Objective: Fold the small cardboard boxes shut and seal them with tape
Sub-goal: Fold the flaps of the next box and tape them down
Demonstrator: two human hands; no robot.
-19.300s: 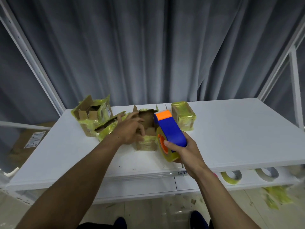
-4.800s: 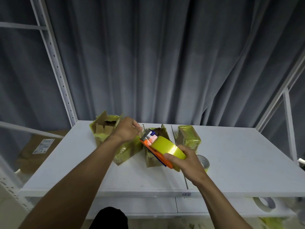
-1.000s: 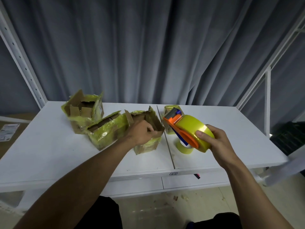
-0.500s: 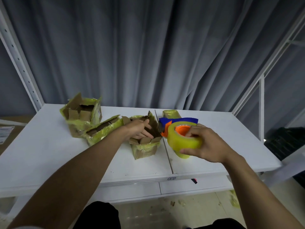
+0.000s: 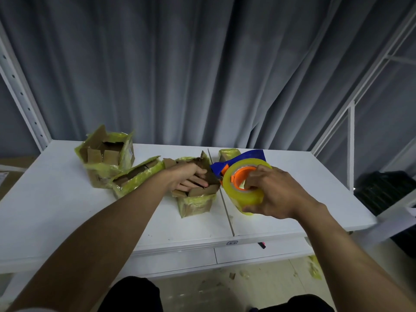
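One open box under our palm, tape dispenser right alongside

We've got the open box near the middle of the white table, just left of the seam in the tabletop, flaps up, sides wrapped in yellow tape. Our left hand lies across its top, fingers straight and flat on the inner flaps, gripping nothing. Just to the right, our right hand is curled round the tape dispenser, fingers hooked into the orange hub of the yellow roll, blue body pointing away from us. Behind the dispenser sits a small sealed box, partly hidden. Out to the left, a tilted box touches a larger open carton. Grey curtain hangs behind it all
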